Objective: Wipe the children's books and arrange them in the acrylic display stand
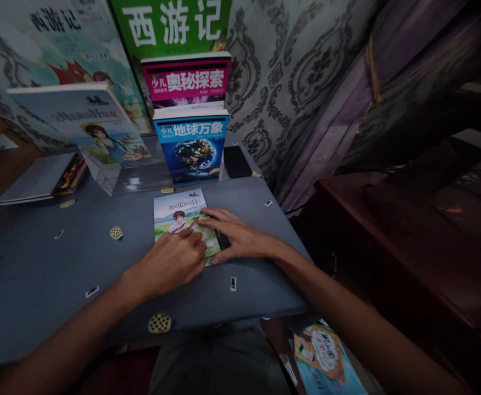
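Note:
A thin paperback book (178,211) with a drawn figure in a green landscape on its cover lies flat on the cloth-covered table (133,263). My left hand (180,255) rests over the book's lower left part, its fingers curled in. Its fingertips are hidden, so whatever they may pinch cannot be seen. Along the book's right side lies my right hand (238,236), fingers stretched toward the cover and thumb by the lower right corner. A small dark patch shows beneath the right palm.
Behind stand a blue earth book (193,148), a pink book (186,79) and a light-blue book (112,123) on a clear stand (108,170). A black phone (238,162) lies at the back right. Several books (43,175) are stacked left. Another book (326,356) is below the table edge.

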A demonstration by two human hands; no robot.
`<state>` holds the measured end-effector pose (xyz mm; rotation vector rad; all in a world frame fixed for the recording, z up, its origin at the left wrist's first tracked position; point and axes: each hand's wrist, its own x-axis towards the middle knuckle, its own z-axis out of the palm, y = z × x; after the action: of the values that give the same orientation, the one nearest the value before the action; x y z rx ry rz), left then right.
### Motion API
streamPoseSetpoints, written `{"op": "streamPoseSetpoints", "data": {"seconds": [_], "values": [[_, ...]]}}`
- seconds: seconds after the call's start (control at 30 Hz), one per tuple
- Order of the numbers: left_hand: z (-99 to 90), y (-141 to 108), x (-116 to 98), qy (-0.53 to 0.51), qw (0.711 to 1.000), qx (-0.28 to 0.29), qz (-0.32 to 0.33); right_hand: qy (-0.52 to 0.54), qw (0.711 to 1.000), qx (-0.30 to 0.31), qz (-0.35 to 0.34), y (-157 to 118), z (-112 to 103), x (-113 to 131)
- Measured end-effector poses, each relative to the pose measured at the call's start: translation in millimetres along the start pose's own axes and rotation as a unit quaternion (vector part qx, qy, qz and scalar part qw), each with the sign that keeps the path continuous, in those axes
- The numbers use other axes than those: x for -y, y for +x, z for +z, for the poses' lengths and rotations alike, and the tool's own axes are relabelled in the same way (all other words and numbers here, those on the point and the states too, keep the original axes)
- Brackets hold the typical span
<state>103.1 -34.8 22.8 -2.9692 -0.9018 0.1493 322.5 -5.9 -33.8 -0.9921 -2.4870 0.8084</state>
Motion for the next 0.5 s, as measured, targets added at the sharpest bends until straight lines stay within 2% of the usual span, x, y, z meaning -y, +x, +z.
{"op": "streamPoseSetpoints", "data": {"seconds": [0.23,0.5], "values": [[17.4,9,10,0.018,0.997,-0.075,-0.013,-0.002,1.000,0.009,0.024,1,0,1],[39.0,38,54,-0.042,0.990,-0.114,-0.069,0.001,1.000,-0.017,0.019,0,5,-3]]}}
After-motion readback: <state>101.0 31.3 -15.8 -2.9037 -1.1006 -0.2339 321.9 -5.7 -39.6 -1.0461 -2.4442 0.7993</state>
